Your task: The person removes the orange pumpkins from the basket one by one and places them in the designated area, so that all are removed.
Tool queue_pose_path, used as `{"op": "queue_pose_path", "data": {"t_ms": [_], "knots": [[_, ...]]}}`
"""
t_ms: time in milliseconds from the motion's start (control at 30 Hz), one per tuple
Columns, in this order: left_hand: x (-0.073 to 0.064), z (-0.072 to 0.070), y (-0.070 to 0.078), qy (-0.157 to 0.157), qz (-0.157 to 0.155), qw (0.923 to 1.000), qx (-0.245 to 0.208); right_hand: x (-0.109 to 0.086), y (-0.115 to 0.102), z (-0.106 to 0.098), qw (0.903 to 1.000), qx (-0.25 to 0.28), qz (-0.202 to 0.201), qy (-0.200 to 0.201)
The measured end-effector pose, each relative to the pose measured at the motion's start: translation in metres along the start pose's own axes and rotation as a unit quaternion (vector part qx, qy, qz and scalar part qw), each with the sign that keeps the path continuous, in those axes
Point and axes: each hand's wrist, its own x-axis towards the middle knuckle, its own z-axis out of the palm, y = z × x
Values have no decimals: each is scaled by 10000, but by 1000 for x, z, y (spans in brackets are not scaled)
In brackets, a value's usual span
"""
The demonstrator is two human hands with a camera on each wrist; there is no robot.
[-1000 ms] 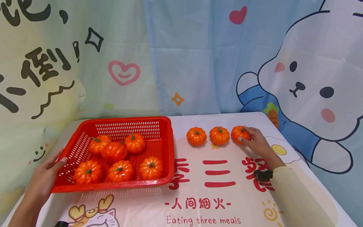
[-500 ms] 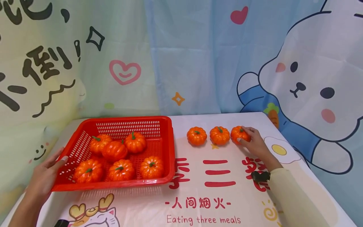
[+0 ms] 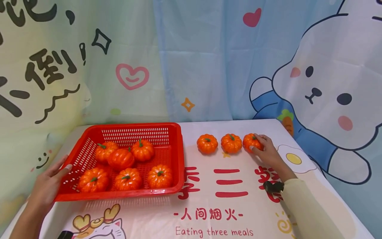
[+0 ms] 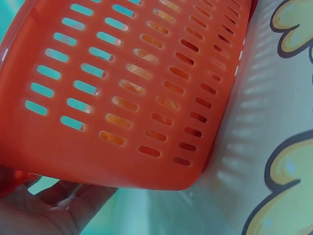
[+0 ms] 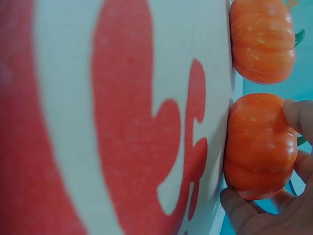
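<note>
On the left of the head view is a red plastic basket with slotted walls and several small orange pumpkins in it. My left hand grips its left rim, thumb on top; the fingers show beneath the rim in the left wrist view. To the right, three pumpkins form a row on the table. My right hand holds the rightmost pumpkin with thumb and fingers around it, and it touches the tabletop. The left pumpkin and middle pumpkin stand untouched.
A printed cloth with red characters and cartoons covers the table. Behind the table's back edge hangs a patterned curtain. The basket's right wall stands a short gap from the row of pumpkins.
Almost nothing differs. The right hand and its pumpkin have shifted very slightly left, toward the middle pumpkin; the left hand stays on the basket.
</note>
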Motion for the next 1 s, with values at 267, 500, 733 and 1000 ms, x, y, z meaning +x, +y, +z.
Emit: {"op": "queue_pose_path", "data": {"t_ms": [267, 500, 733, 1000], "knots": [[0, 0, 0, -19, -12, 10000, -37, -1, 0, -1, 10000, -93, -34, -5], [1, 0, -1, -36, 31, 10000, -53, -2, 0, -3, 9997, -159, -185, -79], [1, 0, 0, -5, 2, 10000, 24, -2, -1, -5, 9995, -180, -247, -56], [1, 1, -1, 16, 20, 10000, 45, -3, 0, -8, 9993, -112, -364, 58]]}}
